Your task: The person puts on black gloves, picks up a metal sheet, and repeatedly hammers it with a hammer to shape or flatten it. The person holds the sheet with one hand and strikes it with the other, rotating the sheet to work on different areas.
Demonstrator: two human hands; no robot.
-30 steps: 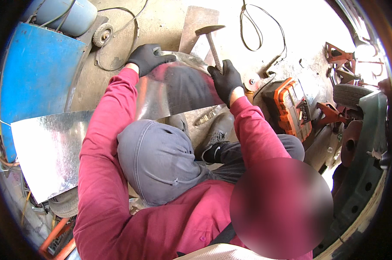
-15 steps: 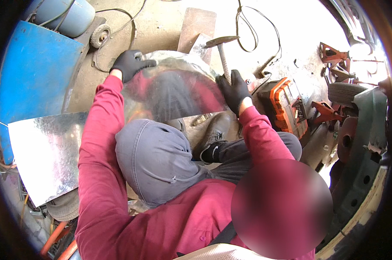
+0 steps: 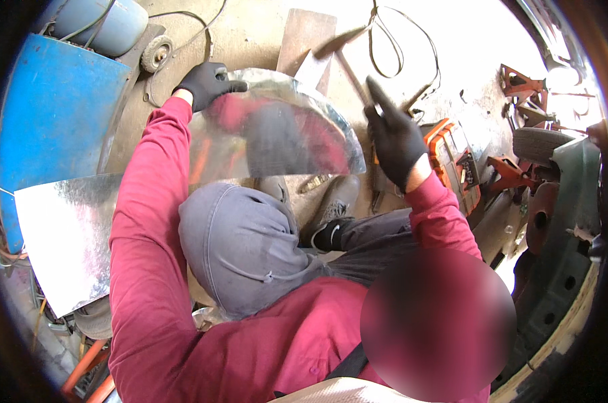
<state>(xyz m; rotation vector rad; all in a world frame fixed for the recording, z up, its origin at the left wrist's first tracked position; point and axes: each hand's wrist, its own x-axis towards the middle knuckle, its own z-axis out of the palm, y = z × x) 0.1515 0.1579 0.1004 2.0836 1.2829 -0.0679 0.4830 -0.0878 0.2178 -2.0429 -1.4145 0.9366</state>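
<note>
A shiny curved metal sheet (image 3: 277, 134) stands in front of my knees, its rounded edge at the far side. My gloved left hand (image 3: 206, 87) grips its far left edge, with a finger stretched along the rim. Off the sheet's right end, my gloved right hand (image 3: 396, 138) holds a hammer (image 3: 349, 67) by its handle, a finger extended. The hammer is blurred, its head pointing away from me. The hand hides the handle's lower end.
A flat shiny metal sheet (image 3: 68, 235) lies at the left, near a blue metal cabinet (image 3: 62, 114). An orange and black toolbox (image 3: 455, 161) stands to the right, with red jack stands (image 3: 509, 173) beyond it. Cables (image 3: 435, 60) and a brown plate (image 3: 307, 33) lie on the far floor.
My right hand has swung right and toward me with the hammer, away from the curved sheet's edge. The sheet's right end has shifted slightly right. My left hand keeps its hold.
</note>
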